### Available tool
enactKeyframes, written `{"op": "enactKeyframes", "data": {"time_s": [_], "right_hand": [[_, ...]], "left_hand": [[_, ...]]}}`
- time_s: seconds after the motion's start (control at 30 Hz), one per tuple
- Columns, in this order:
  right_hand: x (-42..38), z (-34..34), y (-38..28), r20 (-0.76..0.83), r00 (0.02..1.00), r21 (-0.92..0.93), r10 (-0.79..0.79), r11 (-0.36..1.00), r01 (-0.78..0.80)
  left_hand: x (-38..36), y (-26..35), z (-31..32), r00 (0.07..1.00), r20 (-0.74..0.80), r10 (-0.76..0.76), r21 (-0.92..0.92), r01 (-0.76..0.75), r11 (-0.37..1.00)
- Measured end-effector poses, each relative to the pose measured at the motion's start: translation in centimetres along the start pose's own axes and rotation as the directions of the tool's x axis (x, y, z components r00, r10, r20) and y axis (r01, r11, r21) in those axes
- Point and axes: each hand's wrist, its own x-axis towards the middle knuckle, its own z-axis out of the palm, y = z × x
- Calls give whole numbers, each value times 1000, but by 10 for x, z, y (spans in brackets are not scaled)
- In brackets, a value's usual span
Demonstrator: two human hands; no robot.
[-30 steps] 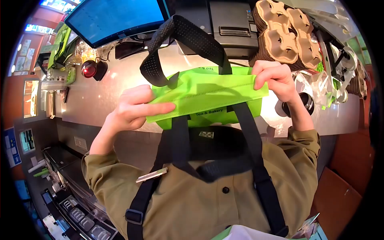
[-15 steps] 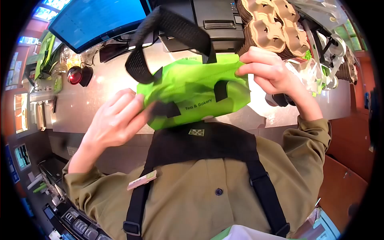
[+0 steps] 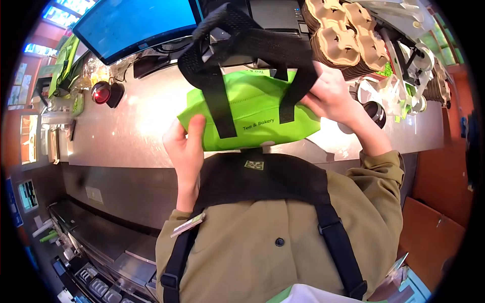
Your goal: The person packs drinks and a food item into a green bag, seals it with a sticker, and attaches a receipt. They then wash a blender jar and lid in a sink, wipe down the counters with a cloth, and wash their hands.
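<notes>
Wearing a black apron over an olive shirt, the person had both hands on a green bag. Tag sat by the left apron strap. Bag was just ahead of the apron, at 12 o'clock from the chest, "Tea & Bakery" print on its near face. Couldn't tell if its base touched the surface.

Directions below are from the bag, 12 = straight ahead. Left hand at 8 o'clock: grasping the bag's end, thumb on the near face. Right hand at 3 o'clock: fingers closed on the opposite end, tips partly hidden. Black handles looped up toward 12, one crossing in front of the right fingertips.

Metal surface ran beneath and beyond. Dark round object stood at 3, past the right wrist. Red-lit device was at 9. Further out: stacked cup carriers at 2, lit monitor at 10, dark machine near 12.
</notes>
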Motion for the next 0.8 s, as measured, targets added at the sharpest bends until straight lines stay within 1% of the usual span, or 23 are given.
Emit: {"op": "enactKeyframes", "data": {"time_s": [0.07,0.13,0.17,0.2,0.23,0.27,0.3,0.33,0.37,0.4,0.43,0.47,0.53,0.57,0.6,0.63,0.67,0.73,0.77,0.8], "right_hand": [[0,-4,-3,-63,998,-59,-1,998,-3],[-4,-3,-4,-78,996,-87,42,995,-48],[-5,-3,-6,-97,992,-93,77,992,-86],[-3,-1,-10,-111,987,-90,115,988,-125],[3,-3,-23,-251,923,-6,292,953,-303],[6,-8,-37,-353,816,102,457,886,-452],[-5,-11,-44,-611,657,102,441,867,-487],[-16,-11,-52,-811,444,118,381,850,-514],[-26,-5,-78,-782,559,52,276,922,-383],[-33,0,-97,-742,649,1,168,968,-249],[-11,14,-109,-506,834,29,221,970,-240],[14,29,-121,-228,942,56,248,969,-241],[7,72,-115,-53,950,-265,308,913,-311],[3,67,-112,-41,938,-258,344,903,-343],[-4,58,-111,-29,917,-261,399,882,-392],[-8,48,-112,17,904,-280,427,870,-405],[-14,48,-112,-9,908,-205,418,888,-411],[-29,42,-112,-87,933,-21,349,936,-352],[-35,36,-117,-187,913,107,362,932,-347],[-47,28,-121,-271,875,123,402,916,-383]], "left_hand": [[-4,4,-7,994,98,52,71,-59,996],[-13,-4,-9,980,93,177,228,-194,954],[-10,-9,-7,959,103,262,229,-279,932],[-7,-9,-4,945,106,308,232,-325,917],[-4,-9,-2,929,108,353,236,-369,899],[-2,-8,2,927,95,362,233,-374,898],[-3,-6,6,930,68,361,208,-367,907],[-3,-4,8,933,38,358,180,-358,916],[-3,-7,9,923,46,382,186,-383,905],[-5,-9,7,933,59,354,211,-359,909],[-6,-10,8,930,48,364,160,-366,917],[-4,-11,7,926,42,376,108,-378,919],[1,-13,1,910,71,408,103,-414,905],[2,-15,2,903,84,421,88,-427,900],[3,-22,-2,859,73,506,163,-511,844],[3,-31,-2,833,74,548,189,-551,813],[1,-43,-6,831,47,555,204,-551,809],[-9,-71,-14,870,-1,493,222,-480,849],[-9,-79,-18,895,-13,445,210,-433,876],[-6,-85,-20,921,46,387,175,-388,905]]}}
